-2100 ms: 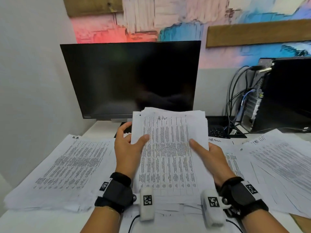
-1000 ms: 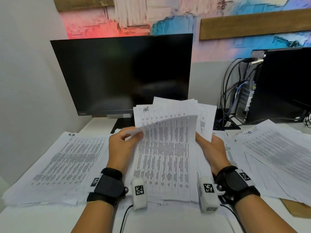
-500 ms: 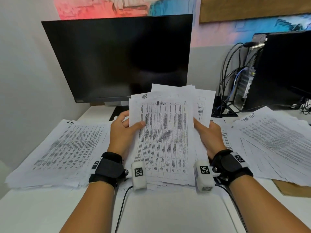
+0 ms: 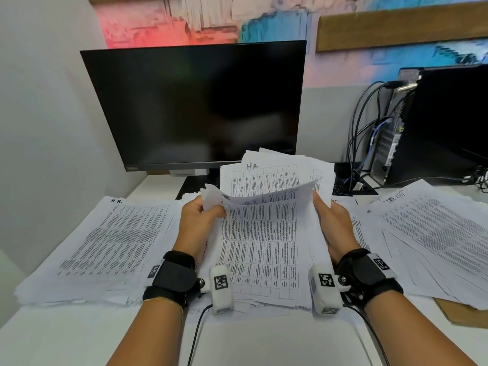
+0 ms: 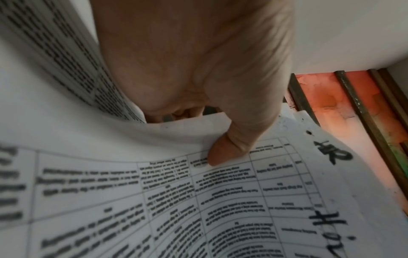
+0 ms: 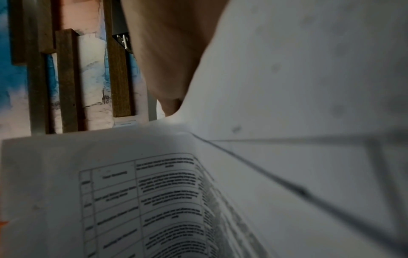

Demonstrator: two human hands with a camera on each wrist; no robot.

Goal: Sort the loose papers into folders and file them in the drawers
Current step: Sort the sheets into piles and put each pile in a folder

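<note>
Head view, paper stack (image 4: 264, 241) held between both hands

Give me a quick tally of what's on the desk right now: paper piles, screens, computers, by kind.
Paper piles lying on the desk: 2, the left pile marked H.R. and the right pile.
Paper stacks in hand: 1, the held stack, gripped by the left hand and right hand.
Monitors: 1, the monitor, dark.
Computer towers: 1, the tower.
Total: 5.
</note>
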